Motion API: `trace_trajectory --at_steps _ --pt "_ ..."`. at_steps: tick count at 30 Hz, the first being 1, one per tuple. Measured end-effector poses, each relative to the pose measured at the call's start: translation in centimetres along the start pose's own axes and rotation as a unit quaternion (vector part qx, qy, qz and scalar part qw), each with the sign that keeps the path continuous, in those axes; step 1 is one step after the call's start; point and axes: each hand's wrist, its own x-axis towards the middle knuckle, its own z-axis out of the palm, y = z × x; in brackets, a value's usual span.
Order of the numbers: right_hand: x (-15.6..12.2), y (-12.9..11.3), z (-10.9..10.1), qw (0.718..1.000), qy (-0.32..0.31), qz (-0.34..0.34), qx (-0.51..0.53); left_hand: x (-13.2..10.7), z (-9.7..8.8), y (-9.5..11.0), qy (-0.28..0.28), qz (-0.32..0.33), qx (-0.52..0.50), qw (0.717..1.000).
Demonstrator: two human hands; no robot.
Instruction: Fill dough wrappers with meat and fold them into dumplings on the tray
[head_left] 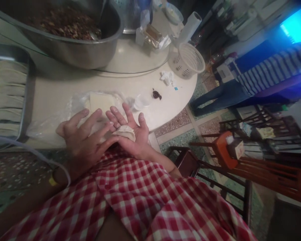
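Observation:
My right hand (130, 129) lies palm up at the table's near edge, fingers stretched out, with a folded piece of pale dough (126, 131) resting on the palm. My left hand (84, 139) is palm down beside it, fingers spread, its fingertips pressing on the dough. Just beyond both hands, a stack of square dough wrappers (101, 102) sits on a clear plastic bag (52, 120).
A big steel bowl of dark filling (65, 30) stands at the back. A metal tray with several folded rolls (7, 90) is at left. A small cup (141, 101), white basket (189, 60) and crumpled tissue (167, 77) sit right. Wooden chairs (240, 167) and a striped-shirted person (266, 77) are beyond.

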Motion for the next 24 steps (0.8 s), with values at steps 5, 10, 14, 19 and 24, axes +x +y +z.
trace_trajectory --at_steps 5,10,14,19,24 --pt "1.0 1.5 0.0 0.998 -0.039 0.032 -0.045 -0.1 -0.8 -0.6 -0.005 -0.018 -0.021 1.000" --pt "1.2 3.1 0.9 0.992 -0.064 0.067 -0.086 -0.4 -2.9 -0.9 -0.030 -0.035 -0.033 0.998" --pt "1.8 4.6 2.3 0.990 -0.052 0.088 -0.095 -0.5 -5.0 -1.5 -0.077 -0.048 -0.022 0.996" --pt "2.5 6.4 4.1 0.984 -0.056 0.137 -0.099 -0.3 -6.9 -2.9 -0.065 -0.030 -0.011 0.997" --pt "3.3 7.1 6.5 0.976 -0.082 0.187 -0.075 0.8 -9.0 -5.1 -0.050 0.001 -0.014 0.999"
